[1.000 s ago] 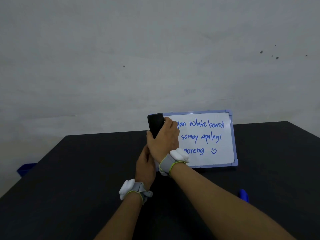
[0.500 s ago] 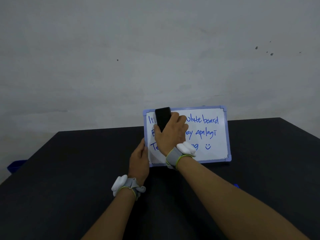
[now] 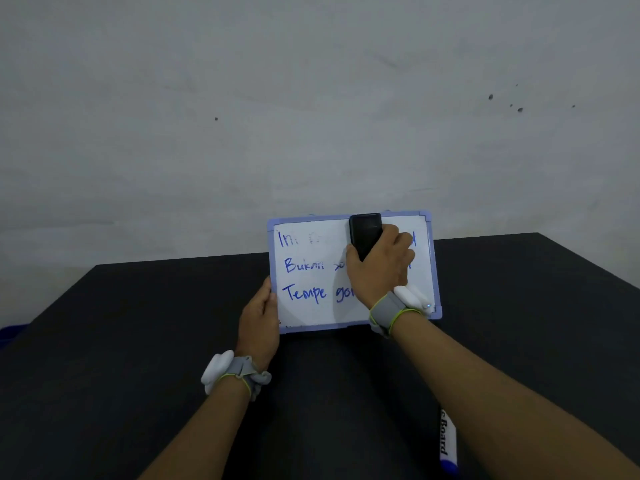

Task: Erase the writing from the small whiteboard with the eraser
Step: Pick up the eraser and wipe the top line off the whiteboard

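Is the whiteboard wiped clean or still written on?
Still written on. The whiteboard shows blue words at left; only a top-row patch beside the eraser looks smeared.

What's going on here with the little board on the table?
A person is wiping a small whiteboard that is propped up on a black table. The left hand holds the board's left edge, while the right hand presses a black eraser against the top line. Part of that line is smeared faint; "Ini" and the two lines of blue writing below are intact where visible. A marker lies on the table near the right forearm.
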